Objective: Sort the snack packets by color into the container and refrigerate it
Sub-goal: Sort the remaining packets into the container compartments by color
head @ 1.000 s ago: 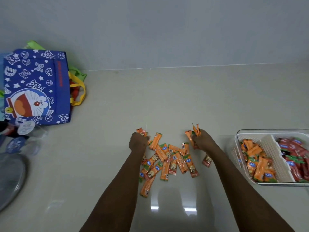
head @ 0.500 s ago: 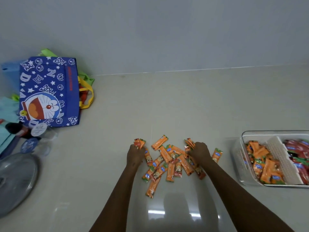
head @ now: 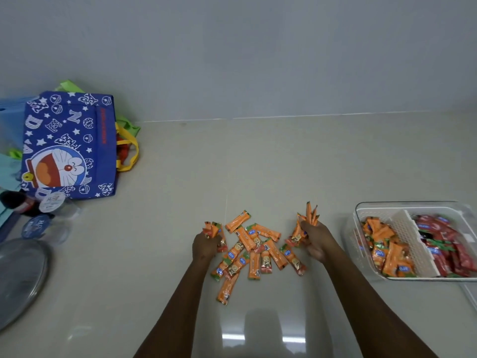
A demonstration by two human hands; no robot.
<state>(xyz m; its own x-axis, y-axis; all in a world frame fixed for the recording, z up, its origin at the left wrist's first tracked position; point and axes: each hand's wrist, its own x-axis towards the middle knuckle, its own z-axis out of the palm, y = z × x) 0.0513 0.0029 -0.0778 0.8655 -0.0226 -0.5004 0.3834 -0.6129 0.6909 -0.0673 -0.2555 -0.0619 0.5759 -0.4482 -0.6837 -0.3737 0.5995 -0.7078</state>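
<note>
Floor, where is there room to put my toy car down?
Bare floor lies between the blue bag and the container, behind the orange packets. It is crowded round the packets, where the left hand and right hand hold bunches, and at the left by the metal lid.

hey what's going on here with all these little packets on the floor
A person is sorting snack packets by color. Each hand grips a bunch of orange packets: the left hand at the pile's left edge, the right hand at its right. More orange packets lie loose between them. To the right, a clear divided container already holds orange packets in its left section and red packets in its right. A blue cartoon bag sits far left.
</note>
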